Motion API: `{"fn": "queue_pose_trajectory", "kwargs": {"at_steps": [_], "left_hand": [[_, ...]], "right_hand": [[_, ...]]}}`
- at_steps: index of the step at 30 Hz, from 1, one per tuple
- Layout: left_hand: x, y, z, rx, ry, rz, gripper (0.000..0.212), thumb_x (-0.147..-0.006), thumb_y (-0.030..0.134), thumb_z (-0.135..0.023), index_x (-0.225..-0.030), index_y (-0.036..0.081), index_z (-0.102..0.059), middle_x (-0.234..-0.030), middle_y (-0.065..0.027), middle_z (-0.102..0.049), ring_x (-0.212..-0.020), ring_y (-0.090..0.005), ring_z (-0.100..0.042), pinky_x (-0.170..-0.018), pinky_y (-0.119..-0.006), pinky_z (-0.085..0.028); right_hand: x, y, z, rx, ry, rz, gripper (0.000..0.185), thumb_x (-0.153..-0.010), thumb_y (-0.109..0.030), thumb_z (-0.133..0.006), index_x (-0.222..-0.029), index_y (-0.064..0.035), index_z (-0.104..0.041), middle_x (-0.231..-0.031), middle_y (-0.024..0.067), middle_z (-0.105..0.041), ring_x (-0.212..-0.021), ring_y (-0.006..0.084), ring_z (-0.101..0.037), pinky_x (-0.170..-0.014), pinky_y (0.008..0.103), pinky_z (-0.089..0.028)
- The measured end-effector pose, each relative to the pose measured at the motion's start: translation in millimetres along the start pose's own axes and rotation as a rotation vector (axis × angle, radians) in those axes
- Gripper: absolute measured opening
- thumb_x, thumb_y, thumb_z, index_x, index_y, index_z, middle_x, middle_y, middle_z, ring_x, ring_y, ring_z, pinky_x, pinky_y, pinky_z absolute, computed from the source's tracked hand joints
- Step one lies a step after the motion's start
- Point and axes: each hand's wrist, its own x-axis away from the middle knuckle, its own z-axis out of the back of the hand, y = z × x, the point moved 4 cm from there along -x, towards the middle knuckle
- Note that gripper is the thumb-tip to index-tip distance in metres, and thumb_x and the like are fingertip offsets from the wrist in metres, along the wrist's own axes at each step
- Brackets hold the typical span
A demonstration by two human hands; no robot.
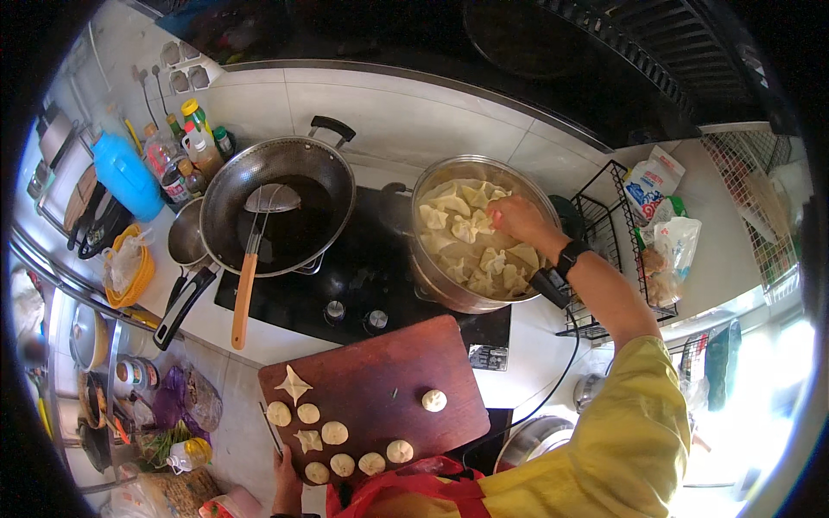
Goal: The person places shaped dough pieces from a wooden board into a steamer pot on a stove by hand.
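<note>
My right hand (pixel 515 219) reaches over a wide steel pot (pixel 482 304) of folded dumplings (pixel 450 201) in cloudy liquid. Its fingertips are at a dumpling near the pot's middle; whether they grip it is hidden. My left hand (pixel 285 476) is at the lower left corner of a reddish-brown wooden board (pixel 388 362), holding its edge along with a thin metal handle or bar (pixel 271 427). On the board lie several round filled dough pieces (pixel 335 432), a star-shaped folded one (pixel 295 384) and a smaller pointed one (pixel 309 441).
A wok (pixel 220 220) with dark liquid and a wooden-handled strainer (pixel 245 298) stands left on the black cooktop (pixel 363 278). Beside it are a saucepan (pixel 188 239), bottles (pixel 194 155) and a yellow basket (pixel 136 281). A black wire rack (pixel 596 226) and a cable (pixel 570 362) lie right of the pot.
</note>
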Motion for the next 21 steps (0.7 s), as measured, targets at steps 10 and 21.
{"fn": "queue_pose_trajectory", "kwargs": {"at_steps": [10,21], "left_hand": [[2,8,-7,0.147,0.087,0.127,0.046,-0.093,0.028,-0.051,-0.129,0.005,-0.035,-0.120,-0.0140,-0.049,-0.106,-0.0288,-0.052,-0.086,-0.041,-0.049],[2,-2,2,0.132,0.026,0.091,0.039,-0.093,0.026,-0.050,-0.124,0.004,-0.039,-0.115,-0.0128,-0.052,-0.100,-0.0276,-0.055,-0.082,-0.039,-0.050]], "right_hand": [[6,13,-9,-0.019,-0.028,-0.114,0.008,-0.068,-0.013,-0.066,-0.073,-0.0092,-0.061,-0.074,0.0126,-0.063,-0.073,0.0315,-0.062,-0.063,0.0422,-0.048],[10,16,1,0.008,0.020,-0.132,0.008,-0.071,-0.012,-0.067,-0.072,-0.0055,-0.063,-0.073,0.0110,-0.064,-0.067,0.0268,-0.062,-0.061,0.0367,-0.049]]}}
